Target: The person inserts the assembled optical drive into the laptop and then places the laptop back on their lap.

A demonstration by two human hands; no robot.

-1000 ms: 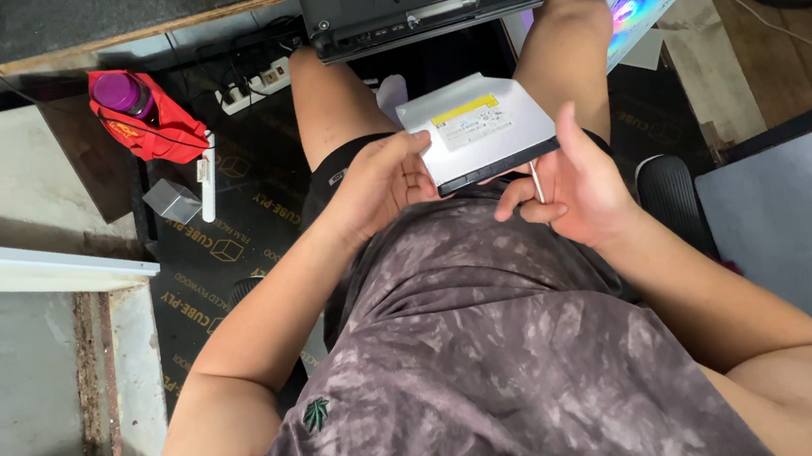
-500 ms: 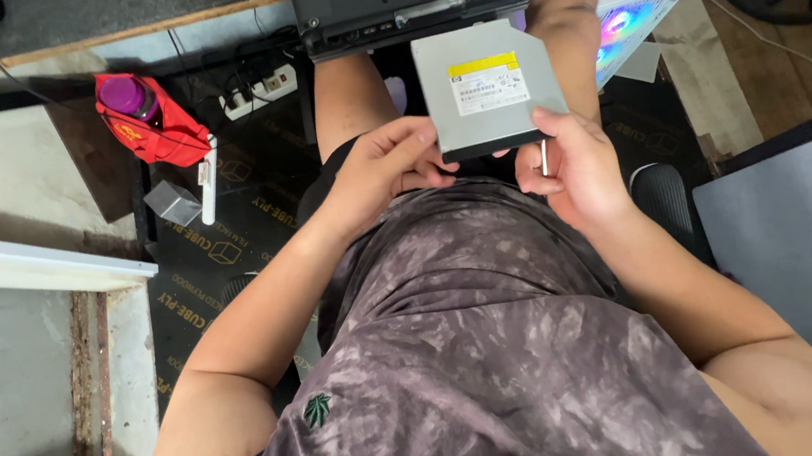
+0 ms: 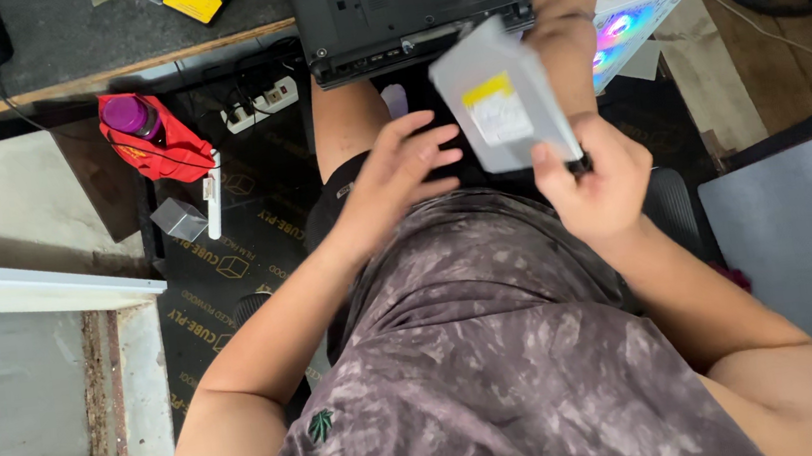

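The right hand (image 3: 600, 182) pinched the grey optical drive (image 3: 501, 99) by its lower corner, the drive's long axis running toward eleven o'clock up to the black laptop (image 3: 402, 2), while the left hand (image 3: 391, 184) hung spread and empty at its eight o'clock.

The right hand (image 3: 597, 183) is closed tight, fingers (image 3: 547, 158) curled up. The left hand (image 3: 391, 184) is open, fingers spread.
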